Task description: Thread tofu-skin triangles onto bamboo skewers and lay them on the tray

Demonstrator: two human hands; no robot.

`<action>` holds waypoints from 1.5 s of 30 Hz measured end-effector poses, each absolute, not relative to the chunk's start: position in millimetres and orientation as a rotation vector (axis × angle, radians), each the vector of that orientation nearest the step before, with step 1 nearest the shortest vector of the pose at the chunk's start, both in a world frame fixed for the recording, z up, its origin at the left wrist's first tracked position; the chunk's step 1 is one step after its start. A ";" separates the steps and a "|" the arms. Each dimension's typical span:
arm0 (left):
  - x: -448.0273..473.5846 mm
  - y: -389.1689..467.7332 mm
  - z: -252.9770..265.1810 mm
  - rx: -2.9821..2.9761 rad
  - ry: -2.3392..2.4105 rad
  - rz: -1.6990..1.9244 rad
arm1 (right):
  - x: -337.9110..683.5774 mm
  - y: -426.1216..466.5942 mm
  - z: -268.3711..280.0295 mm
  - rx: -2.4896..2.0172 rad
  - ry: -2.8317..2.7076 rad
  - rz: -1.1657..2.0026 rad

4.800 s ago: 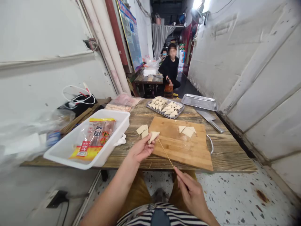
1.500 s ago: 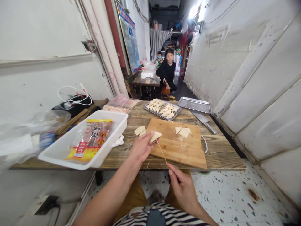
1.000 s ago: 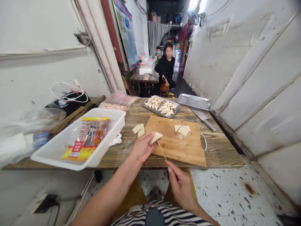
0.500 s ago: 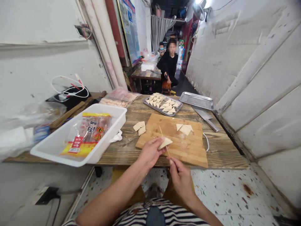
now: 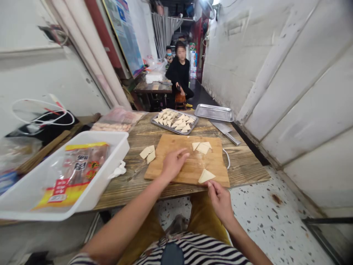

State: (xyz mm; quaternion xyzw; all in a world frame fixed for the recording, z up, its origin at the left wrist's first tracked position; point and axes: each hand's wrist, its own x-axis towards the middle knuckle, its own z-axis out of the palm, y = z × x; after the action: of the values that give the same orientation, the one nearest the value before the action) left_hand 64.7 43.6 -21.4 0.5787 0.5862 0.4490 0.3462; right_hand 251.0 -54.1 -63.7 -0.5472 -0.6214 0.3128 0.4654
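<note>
My right hand (image 5: 220, 200) is closed in a pinch at the near edge of the wooden cutting board (image 5: 183, 145), on the end of a thin wooden skewer mostly hidden from this angle. On that skewer is a pale triangular piece (image 5: 206, 176) that looks like dried tofu, just above the board. My left hand (image 5: 174, 163) hovers over the board's left half with thumb and fingers apart, holding nothing. Several cut pale pieces (image 5: 203, 147) lie at the back right of the board. More pale squares (image 5: 148, 152) rest on the table to its left.
A metal tray (image 5: 176, 121) of skewered triangles stands behind the board. Right of it are another metal tray (image 5: 214, 112) and a cleaver (image 5: 224, 130). At left is a white plastic tub (image 5: 116, 147) holding a packaged sausage bag (image 5: 79, 167). A seated person (image 5: 179, 73) is farther back.
My left hand has let go of the triangle and moved away to the left. My right hand has carried the skewered triangle rightward. The view has turned to the right.
</note>
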 end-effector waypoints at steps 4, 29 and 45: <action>87.1 108.2 -20.0 1.809 1.688 0.844 | 269.0 -65.2 -77.6 -1.371 -1.426 0.796; 47.5 28.8 -13.0 0.360 0.981 1.166 | 240.2 -90.7 -55.7 -1.257 -1.708 0.887; 42.2 20.3 -18.8 0.278 1.037 1.149 | 239.7 -91.1 -55.4 -1.264 -1.755 0.910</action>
State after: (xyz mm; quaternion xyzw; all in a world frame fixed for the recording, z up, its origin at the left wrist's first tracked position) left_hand 42.2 20.3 -18.8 0.1253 0.4668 0.5170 0.7065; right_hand 239.7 -91.1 -55.4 -0.4965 -0.6896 0.3577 0.3873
